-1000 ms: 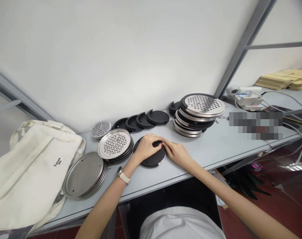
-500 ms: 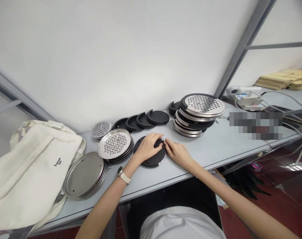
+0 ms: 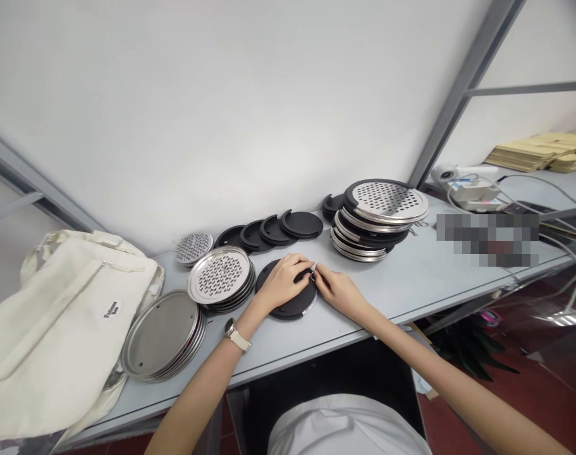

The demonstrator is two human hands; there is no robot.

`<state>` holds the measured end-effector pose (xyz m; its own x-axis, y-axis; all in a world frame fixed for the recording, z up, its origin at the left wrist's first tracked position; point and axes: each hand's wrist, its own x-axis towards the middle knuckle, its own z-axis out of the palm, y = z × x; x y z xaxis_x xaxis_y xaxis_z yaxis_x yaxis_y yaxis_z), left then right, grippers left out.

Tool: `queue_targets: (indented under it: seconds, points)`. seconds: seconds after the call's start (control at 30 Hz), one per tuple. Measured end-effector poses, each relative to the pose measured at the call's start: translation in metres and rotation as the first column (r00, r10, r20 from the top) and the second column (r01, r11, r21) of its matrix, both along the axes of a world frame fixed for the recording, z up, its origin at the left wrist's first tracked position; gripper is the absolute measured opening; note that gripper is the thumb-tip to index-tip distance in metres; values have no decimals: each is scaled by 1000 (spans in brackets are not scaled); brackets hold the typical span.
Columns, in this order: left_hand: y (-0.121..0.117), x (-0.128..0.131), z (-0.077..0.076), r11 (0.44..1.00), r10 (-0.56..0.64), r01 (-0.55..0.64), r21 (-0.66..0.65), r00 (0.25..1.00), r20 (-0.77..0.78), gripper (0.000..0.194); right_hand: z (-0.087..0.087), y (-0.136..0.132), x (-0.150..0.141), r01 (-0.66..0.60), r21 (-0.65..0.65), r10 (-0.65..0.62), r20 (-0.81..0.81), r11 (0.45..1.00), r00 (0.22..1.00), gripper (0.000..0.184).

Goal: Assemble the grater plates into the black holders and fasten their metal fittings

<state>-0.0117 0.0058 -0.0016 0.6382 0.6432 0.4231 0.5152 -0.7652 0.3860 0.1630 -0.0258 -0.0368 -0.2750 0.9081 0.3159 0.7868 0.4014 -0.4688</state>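
Observation:
A black round plate [image 3: 290, 309] with a bit of shiny metal edge lies on the table in front of me. My left hand [image 3: 286, 281] rests over its top, fingers and thumb curved about its right part and holding it. At the plate's right edge, my right hand [image 3: 337, 289] pinches a small metal ring [image 3: 312, 276]; the fingers partly hide it. Just to the left stands a stack topped by a round metal grater disc [image 3: 220, 275]. Plain metal discs [image 3: 162, 332] are piled nearer to me.
Black notched plates [image 3: 301, 224] overlap in a row by the wall. A tall stack of grater discs in black holders [image 3: 387, 199] stands at the back right. A cream bag [image 3: 64, 328] covers the left end; cables and a white device [image 3: 472, 189] lie right.
Almost nothing differs. My hands stay at the black plate and the ring, with only a slight shift of the fingers and the view.

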Motion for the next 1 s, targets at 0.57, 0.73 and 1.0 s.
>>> queue_targets:
  seconds: [0.57, 0.73, 1.0]
  points:
    - [1, 0, -2, 997, -43, 47, -54, 997, 67, 32, 4, -3, -1, -27, -4, 27, -14, 1000, 1000, 27]
    - [2, 0, -4, 997, -41, 47, -59, 995, 88, 33, 4, -4, -1, -16, -7, 16, -28, 1000, 999, 25]
    - [1, 0, -3, 1000, -4, 5, -14, 999, 50, 34, 3, -4, -1, -10, 10, 11, -57, 1000, 998, 23]
